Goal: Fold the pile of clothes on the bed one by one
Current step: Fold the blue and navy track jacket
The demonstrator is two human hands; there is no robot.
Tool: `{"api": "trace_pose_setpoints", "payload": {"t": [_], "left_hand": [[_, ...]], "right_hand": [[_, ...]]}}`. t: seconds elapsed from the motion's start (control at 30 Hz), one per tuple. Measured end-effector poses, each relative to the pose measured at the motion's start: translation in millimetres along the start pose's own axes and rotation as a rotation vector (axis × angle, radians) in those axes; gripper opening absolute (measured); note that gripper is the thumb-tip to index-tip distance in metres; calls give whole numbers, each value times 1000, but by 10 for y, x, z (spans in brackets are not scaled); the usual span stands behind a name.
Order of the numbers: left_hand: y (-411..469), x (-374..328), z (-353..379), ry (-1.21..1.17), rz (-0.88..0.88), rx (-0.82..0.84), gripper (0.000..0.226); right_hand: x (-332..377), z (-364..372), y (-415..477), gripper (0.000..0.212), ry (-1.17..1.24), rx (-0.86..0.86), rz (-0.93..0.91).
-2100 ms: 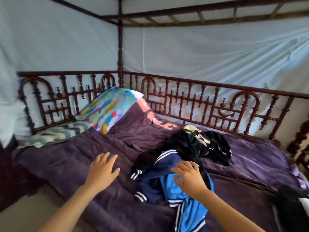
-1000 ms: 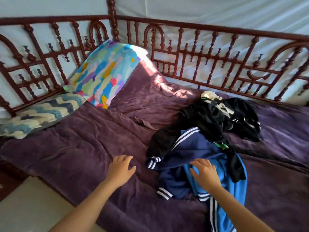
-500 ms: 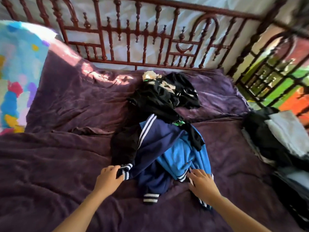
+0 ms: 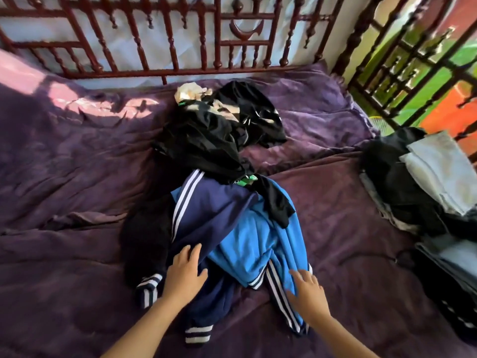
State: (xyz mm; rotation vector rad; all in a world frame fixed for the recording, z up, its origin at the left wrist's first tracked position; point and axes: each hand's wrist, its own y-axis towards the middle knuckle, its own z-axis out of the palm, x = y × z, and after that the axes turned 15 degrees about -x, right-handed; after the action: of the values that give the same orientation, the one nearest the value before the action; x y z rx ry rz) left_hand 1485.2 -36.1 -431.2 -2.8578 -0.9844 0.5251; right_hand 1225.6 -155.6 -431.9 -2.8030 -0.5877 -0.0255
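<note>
A pile of clothes lies in the middle of the purple bed (image 4: 64,164). A navy jacket with white stripes (image 4: 214,210) and a bright blue striped garment (image 4: 255,244) are nearest me. Black garments (image 4: 206,135) and a cream cloth (image 4: 188,91) lie farther back. My left hand (image 4: 184,273) rests flat on the navy jacket with fingers spread. My right hand (image 4: 307,293) lies open on the lower edge of the blue garment, beside its white stripes. Neither hand grips any cloth.
A dark red carved wooden railing (image 4: 180,42) runs along the far side of the bed and turns at the right corner. At the right edge sits a second heap of dark and pale grey clothes (image 4: 423,182). Sunlight falls on the bedding at far left.
The view has swung right and down, closer to the pile, so the pillows left the frame. My left hand moved from the striped cuff up onto the navy jacket; my right hand stays by the blue garment.
</note>
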Motion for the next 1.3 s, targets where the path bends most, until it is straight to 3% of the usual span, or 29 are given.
{"api": "trace_pose_setpoints", "payload": {"t": [0.23,0.37,0.4,0.47,0.5,0.6,0.67,0.77,1.03,1.17,1.3], "left_hand": [[541,-348,225,106,-67,-95,75],[848,-458,362,202,-78,-48,72],[900,-492,386,208,-98,-25,62],[948,-564,430,224,-125,-26,19],[946,-596,439,199,-164,-28,13],[838,-635,461,76,-263,-34,40],[720,-649,430,18,-300,-58,38],[536,-641,320,-117,-362,-106,15],[-425,-384,-24,-238,-305,-112,9],[-1113,135,-157,-239,-399,-127,29],[-1688,782,-560,-284,-458,-246,33]], "right_hand": [[-153,271,594,86,131,118,246],[-258,403,734,95,264,189,361],[-265,428,735,94,309,191,363],[-290,464,717,86,367,168,356],[-308,470,713,82,400,145,375],[-378,438,723,75,531,92,494],[-429,400,702,70,574,78,534],[-489,319,591,65,565,52,527],[-406,120,20,56,564,-20,477],[-265,-12,-360,32,527,-121,408],[-93,-346,-697,13,555,-345,289]]}}
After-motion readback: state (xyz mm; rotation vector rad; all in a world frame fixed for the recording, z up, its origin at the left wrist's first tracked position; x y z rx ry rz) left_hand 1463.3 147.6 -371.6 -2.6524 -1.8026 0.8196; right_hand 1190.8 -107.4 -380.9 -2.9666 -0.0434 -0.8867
